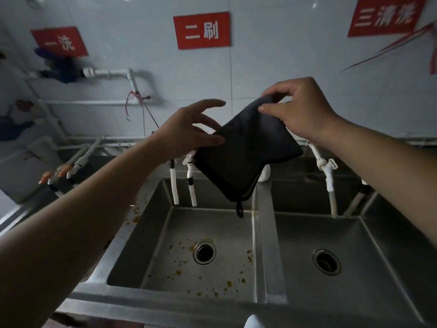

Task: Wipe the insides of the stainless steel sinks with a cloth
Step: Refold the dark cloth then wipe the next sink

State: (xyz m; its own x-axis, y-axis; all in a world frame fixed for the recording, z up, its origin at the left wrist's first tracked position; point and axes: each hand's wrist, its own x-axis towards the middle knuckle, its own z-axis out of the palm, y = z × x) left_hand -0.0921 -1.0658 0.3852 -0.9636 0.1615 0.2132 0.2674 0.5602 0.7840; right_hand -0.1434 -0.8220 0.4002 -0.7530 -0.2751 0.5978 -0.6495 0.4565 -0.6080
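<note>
- Above the divider [264, 235] between the two steel sinks, I've got the dark cloth [248, 157] held up in the air, folded over, with its little hanging loop dangling just over the divider's back end.
- My right hand [300, 112] has the cloth's top corner pinched between thumb and fingertips, so that hand is closed on it and carrying the weight.
- My left hand [186, 131] is at the cloth's left edge, thumb touching the fabric, the other fingers spread wide and not wrapped around anything. Pretty loose, more a touch than a grip.
- Left of the divider, the middle sink [163, 252] has brownish spots all over its floor and around the drain [204, 253].
- Right of the divider, the other sink [378, 252] looks cleaner, drain [326, 262] in the middle.
- Behind the divider, white tap hoses [191, 192] hang down into the basins.
- Up the tiled wall past the divider, a red sign [202, 30] with white characters.
</note>
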